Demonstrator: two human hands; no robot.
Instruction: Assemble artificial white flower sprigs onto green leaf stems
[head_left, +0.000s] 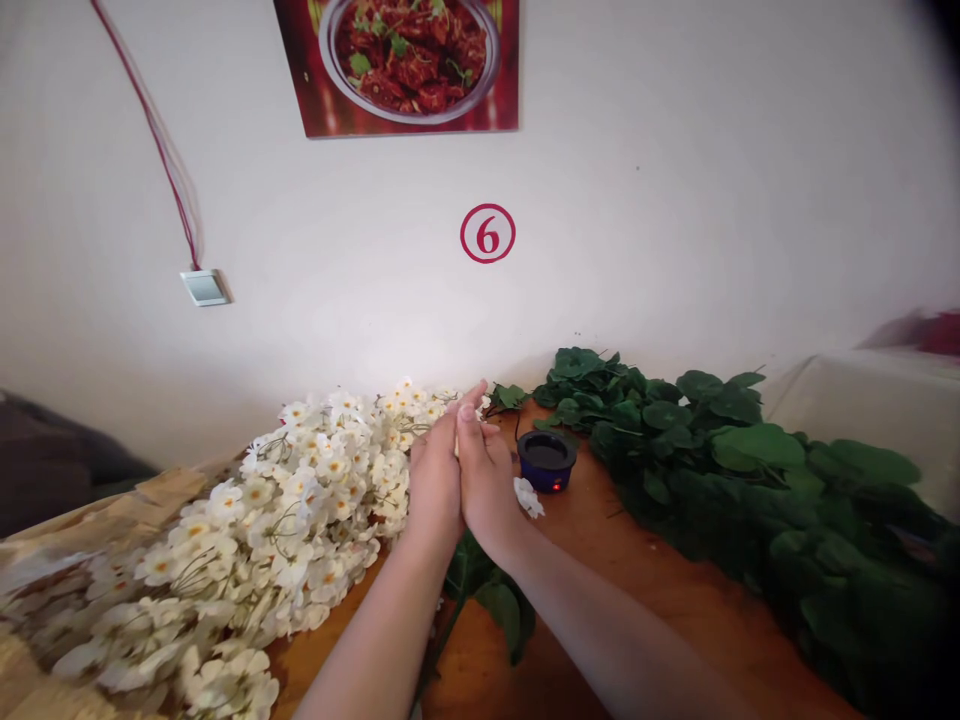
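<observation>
My left hand (pixel 435 480) and my right hand (pixel 486 475) are closed and pressed together over the middle of the table. Something small and pale shows between the fingers, but the hands hide most of it. Beneath my wrists is a stem with dark green leaves (pixel 506 610), its stalk running toward the front edge. Whether the hands grip that stem cannot be seen. Just right of my right hand stands a small dark blue pot (pixel 546 478) with dark contents and a lit red light. A loose white blossom (pixel 529 497) lies between hand and pot.
White artificial flowers (pixel 300 500) are heaped along the left, with brown paper (pixel 142 505) beside them. Green leaf stems (pixel 690 470) are piled down the right side. The wooden table (pixel 645 610) meets a pale wall (pixel 660 230) at the back.
</observation>
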